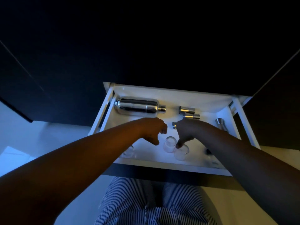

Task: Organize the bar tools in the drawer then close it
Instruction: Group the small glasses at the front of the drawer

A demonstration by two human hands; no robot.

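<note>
A white drawer (162,166) stands pulled out under a dark cabinet. A steel cocktail shaker (139,105) lies on its side at the back left. Two steel jiggers (186,110) (191,116) lie to its right, and a third (174,125) is partly hidden by my right hand (188,130). That hand reaches down, fingertips pinched on the rim of a small clear glass (181,153). A second clear glass (169,144) stands just left of it. My left hand (152,129) hovers beside that glass, fingers curled, thumb pointing down, holding nothing.
Another clear glass (129,151) shows under my left forearm near the drawer's front. A steel tool (220,124) lies along the right wall, and a dark small object (208,151) sits by my right forearm. Dark cabinet fronts surround the drawer. Striped trousers show below.
</note>
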